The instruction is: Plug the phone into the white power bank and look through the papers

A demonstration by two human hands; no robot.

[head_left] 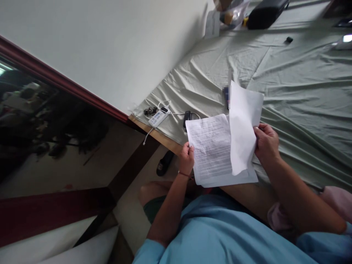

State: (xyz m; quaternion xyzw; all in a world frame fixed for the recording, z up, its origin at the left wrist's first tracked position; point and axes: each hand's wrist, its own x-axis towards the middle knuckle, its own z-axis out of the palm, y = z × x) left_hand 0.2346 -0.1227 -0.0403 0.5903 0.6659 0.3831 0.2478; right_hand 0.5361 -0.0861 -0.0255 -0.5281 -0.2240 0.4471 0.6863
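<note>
Printed sheets of paper (210,146) are held up in front of me, over the edge of the cloth-covered surface. My left hand (187,159) pinches their left edge between thumb and fingers. On the right, my right hand (266,143) is closed on the edge of a raised sheet (244,124), whose blank white side faces me and which curls over the right part of the printed page. Lines of small print show on the left page, too small to read. Another sheet lies behind, its lower edge sticking out.
A white power strip (158,118) with cables sits at the surface's left corner, near a black device (187,119). A pale green cloth (297,88) covers the surface in wrinkles. At the back lies a black case (266,14). A dark slipper (164,164) is on the floor.
</note>
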